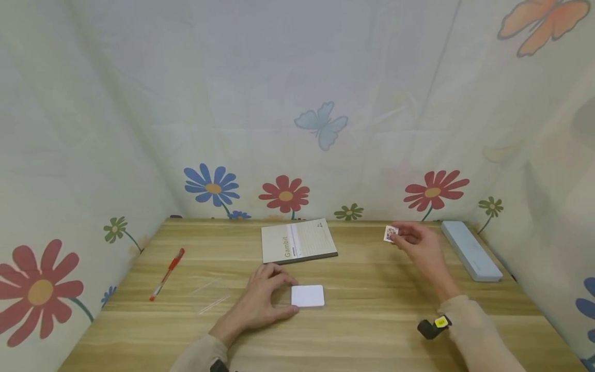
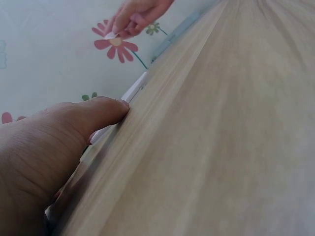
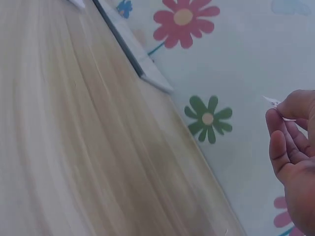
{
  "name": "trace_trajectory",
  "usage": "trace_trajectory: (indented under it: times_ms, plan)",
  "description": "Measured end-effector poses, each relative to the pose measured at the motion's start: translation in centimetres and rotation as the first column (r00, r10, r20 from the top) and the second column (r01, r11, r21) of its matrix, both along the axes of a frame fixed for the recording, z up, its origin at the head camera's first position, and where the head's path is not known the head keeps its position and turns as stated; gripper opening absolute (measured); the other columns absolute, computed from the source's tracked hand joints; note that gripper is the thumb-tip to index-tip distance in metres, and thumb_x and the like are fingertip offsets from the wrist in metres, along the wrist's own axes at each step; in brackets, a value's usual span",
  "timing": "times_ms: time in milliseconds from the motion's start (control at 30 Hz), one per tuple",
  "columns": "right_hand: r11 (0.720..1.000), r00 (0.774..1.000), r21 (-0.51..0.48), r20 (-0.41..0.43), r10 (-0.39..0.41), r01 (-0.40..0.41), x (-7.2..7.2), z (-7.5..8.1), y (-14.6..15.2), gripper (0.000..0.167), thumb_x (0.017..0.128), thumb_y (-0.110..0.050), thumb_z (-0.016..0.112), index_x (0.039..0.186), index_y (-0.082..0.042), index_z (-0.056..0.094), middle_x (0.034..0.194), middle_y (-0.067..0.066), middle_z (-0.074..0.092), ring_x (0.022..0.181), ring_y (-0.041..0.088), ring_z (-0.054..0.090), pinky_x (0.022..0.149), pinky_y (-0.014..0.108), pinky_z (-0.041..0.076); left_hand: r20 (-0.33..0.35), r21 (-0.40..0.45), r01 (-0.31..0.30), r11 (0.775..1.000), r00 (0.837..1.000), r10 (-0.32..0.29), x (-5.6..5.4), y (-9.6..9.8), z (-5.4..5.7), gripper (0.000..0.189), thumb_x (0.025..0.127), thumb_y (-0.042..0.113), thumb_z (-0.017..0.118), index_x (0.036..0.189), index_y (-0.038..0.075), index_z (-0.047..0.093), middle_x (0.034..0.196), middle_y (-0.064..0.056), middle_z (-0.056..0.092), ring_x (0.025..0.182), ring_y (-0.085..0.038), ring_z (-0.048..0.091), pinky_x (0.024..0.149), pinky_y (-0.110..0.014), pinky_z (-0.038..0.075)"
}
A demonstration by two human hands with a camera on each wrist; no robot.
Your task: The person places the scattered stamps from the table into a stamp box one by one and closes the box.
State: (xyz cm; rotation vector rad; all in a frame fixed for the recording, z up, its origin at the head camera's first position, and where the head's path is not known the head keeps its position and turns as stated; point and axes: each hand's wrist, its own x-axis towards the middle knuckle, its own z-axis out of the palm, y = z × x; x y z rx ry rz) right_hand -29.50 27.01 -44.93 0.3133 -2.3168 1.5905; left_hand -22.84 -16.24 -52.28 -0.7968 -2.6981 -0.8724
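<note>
On the table lies a small white rounded-corner card (image 1: 308, 296), possibly a stack. My left hand (image 1: 265, 297) holds its left end, index finger at the far corner and thumb at the near one. In the left wrist view the thumb (image 2: 106, 110) touches the edge of the card. My right hand (image 1: 420, 248) is raised above the table on the right. Between thumb and fingers it pinches a small white square paper piece (image 1: 388, 233) with a dark reddish print. The right wrist view shows this paper piece (image 3: 270, 102) nearly edge-on at the fingertips.
A beige notebook (image 1: 297, 240) marked "Gambit" lies behind the card. To the right stands a long light-blue box (image 1: 471, 251). A red pen (image 1: 167, 274) and thin clear strips (image 1: 214, 304) lie on the left. Flower-printed curtain (image 1: 260, 103) surrounds the table.
</note>
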Motion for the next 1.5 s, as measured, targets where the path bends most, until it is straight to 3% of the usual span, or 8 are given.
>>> trace_trajectory:
  times_ms: [300, 733, 967, 1333, 1500]
  plan:
    - [0.992, 0.994, -0.056, -0.029, 0.109, -0.111, 1.4, 0.7, -2.6, 0.029, 0.103, -0.005, 0.079, 0.131, 0.004, 0.075, 0.106, 0.019, 0.068, 0.088, 0.01, 0.073, 0.081, 0.025, 0.064, 0.024, -0.002, -0.006, 1.0, 1.0, 0.006, 0.0, 0.0, -0.3, 0.053, 0.082, 0.061, 0.093, 0.127, 0.035, 0.077, 0.135, 0.008, 0.057, 0.132, -0.019, 0.047, 0.116, -0.055, 0.037]
    - [0.983, 0.985, -0.063, -0.032, 0.171, -0.173, 2.6, 0.9, -7.4, 0.026, 0.102, -0.007, 0.081, 0.128, -0.002, 0.076, 0.105, 0.016, 0.07, 0.086, 0.016, 0.071, 0.077, 0.027, 0.063, -0.004, -0.003, -0.002, 1.0, 1.0, 0.002, -0.2, 0.1, -0.1, 0.052, 0.083, 0.06, 0.092, 0.126, 0.035, 0.077, 0.134, 0.008, 0.058, 0.131, -0.019, 0.048, 0.114, -0.055, 0.039]
    - [0.963, 0.967, -0.095, -0.049, 0.248, -0.252, 3.0, 0.8, -9.9, 0.025, 0.101, -0.005, 0.082, 0.125, -0.005, 0.077, 0.104, 0.017, 0.072, 0.085, 0.029, 0.073, 0.075, 0.031, 0.064, 0.008, -0.003, -0.01, 1.0, 1.0, 0.01, 0.0, 0.1, 0.0, 0.051, 0.083, 0.061, 0.092, 0.124, 0.035, 0.077, 0.134, 0.008, 0.057, 0.131, -0.02, 0.049, 0.113, -0.056, 0.04]
    - [0.929, 0.94, -0.154, 0.017, 0.342, -0.336, 3.6, 0.4, -13.5, 0.026, 0.099, -0.005, 0.083, 0.125, -0.004, 0.077, 0.103, 0.018, 0.071, 0.083, 0.021, 0.072, 0.077, 0.034, 0.064, 0.024, 0.004, 0.001, 1.0, 1.0, -0.001, 0.0, 0.0, 0.3, 0.051, 0.083, 0.061, 0.092, 0.125, 0.035, 0.077, 0.133, 0.008, 0.057, 0.133, -0.021, 0.047, 0.115, -0.058, 0.038]
    - [0.922, 0.928, -0.153, 0.061, 0.367, -0.355, 3.8, -0.5, -14.5, 0.028, 0.097, -0.005, 0.086, 0.124, -0.003, 0.077, 0.099, 0.017, 0.071, 0.08, 0.017, 0.07, 0.073, 0.027, 0.061, 0.024, 0.001, 0.0, 1.0, 1.0, 0.0, 0.0, 0.0, 0.4, 0.052, 0.083, 0.06, 0.092, 0.125, 0.034, 0.077, 0.134, 0.007, 0.057, 0.133, -0.021, 0.047, 0.115, -0.058, 0.038]
